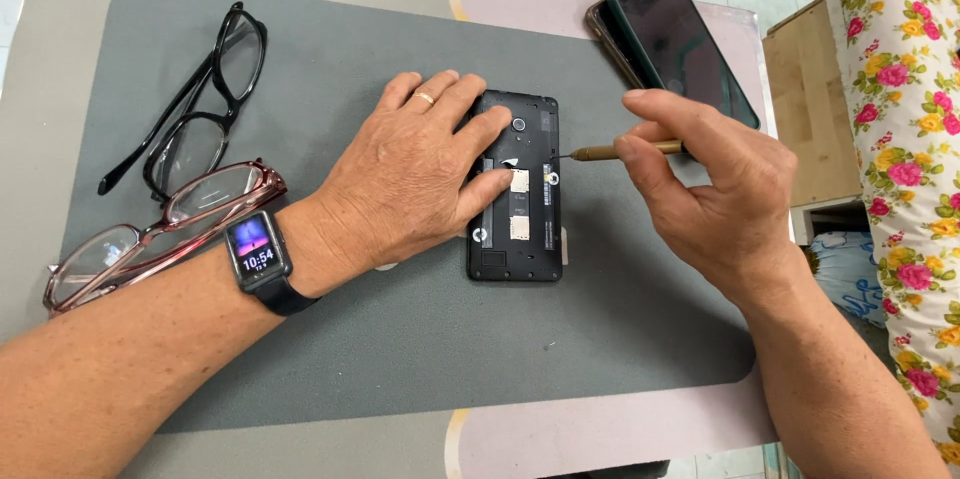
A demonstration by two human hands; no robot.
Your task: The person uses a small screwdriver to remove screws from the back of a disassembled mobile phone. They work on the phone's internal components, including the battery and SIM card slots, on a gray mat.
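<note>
Squarely in the middle of the grey rubbery work mat (400,339) that covers the desk (60,59) lies a black phone with its back cover off (515,189), its inner frame and metal card slots showing. On the phone's left half rests the left hand (410,179), pressed flat with fingers spread and closed on nothing; a ring sits on one finger and a dark smartwatch (257,252) on the wrist. Just right of the phone, the right hand (705,179) is pinched around a slim brass-coloured screwdriver (625,150), whose tip touches the phone's right edge. Beyond the phone, toward the upper right, two dark-screened phones lie stacked (675,39). Far left of the phone, black-framed glasses (195,99) lie on the mat, with reddish-framed glasses (160,229) just below them. Right of the desk hangs a flowered cloth (900,139).
</note>
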